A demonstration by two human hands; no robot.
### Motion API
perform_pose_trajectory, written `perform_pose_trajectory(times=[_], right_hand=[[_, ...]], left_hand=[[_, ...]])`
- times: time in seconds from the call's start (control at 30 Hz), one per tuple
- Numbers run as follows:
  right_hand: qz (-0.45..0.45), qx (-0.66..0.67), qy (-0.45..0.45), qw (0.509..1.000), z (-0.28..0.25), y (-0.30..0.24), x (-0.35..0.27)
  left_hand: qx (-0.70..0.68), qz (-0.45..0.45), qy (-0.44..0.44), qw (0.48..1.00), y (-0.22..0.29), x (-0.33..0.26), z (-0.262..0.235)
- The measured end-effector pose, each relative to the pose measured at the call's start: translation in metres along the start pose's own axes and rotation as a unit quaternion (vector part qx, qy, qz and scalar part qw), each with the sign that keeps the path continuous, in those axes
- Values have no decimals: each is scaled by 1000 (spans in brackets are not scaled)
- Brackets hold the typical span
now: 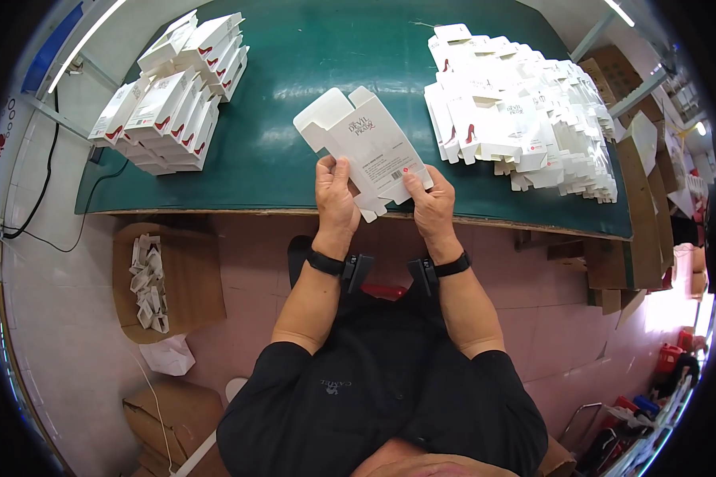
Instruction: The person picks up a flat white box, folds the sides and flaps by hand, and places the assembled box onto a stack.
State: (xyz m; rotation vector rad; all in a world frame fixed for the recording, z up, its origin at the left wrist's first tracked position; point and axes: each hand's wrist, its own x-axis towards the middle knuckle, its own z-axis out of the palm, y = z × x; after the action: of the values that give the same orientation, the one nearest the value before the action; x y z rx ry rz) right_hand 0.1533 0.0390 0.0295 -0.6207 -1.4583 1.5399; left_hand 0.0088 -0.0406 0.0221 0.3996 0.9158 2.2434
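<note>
Head view: both hands — left hand (334, 195), right hand (431, 203) — pinch a flat white carton blank (367, 147) over the green counter (294, 151) edge. A crooked squeeze could crease it — or it might slip floorward.

Head view, looking down. Both hands hold a flat white carton blank (366, 151) over the near edge of the green bench (294, 151): the left hand (334, 195) grips its near left side, the right hand (429, 199) its near right corner. Far left, folded white boxes (171, 91) are stacked in rows; right, a loose heap of flat blanks (517, 111). A cardboard box (167, 282) on the floor, left, holds what appear to be paper scraps.
</note>
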Motion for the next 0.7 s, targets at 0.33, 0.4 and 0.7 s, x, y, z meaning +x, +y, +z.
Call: perform_pose_trajectory(times=[0.33, 0.4, 0.7], right_hand=[[-5, 6, -23, 1000, -2, 0, -4], [-12, 8, -27, 1000, -2, 0, -5], [-6, 17, -41, 999, -13, -21, -5]], left_hand=[[-1, 17, 11, 1000, -10, 6, -8], [-10, 23, 22, 999, -8, 6, -9], [-18, -27, -28, 999, 5, -1, 2]])
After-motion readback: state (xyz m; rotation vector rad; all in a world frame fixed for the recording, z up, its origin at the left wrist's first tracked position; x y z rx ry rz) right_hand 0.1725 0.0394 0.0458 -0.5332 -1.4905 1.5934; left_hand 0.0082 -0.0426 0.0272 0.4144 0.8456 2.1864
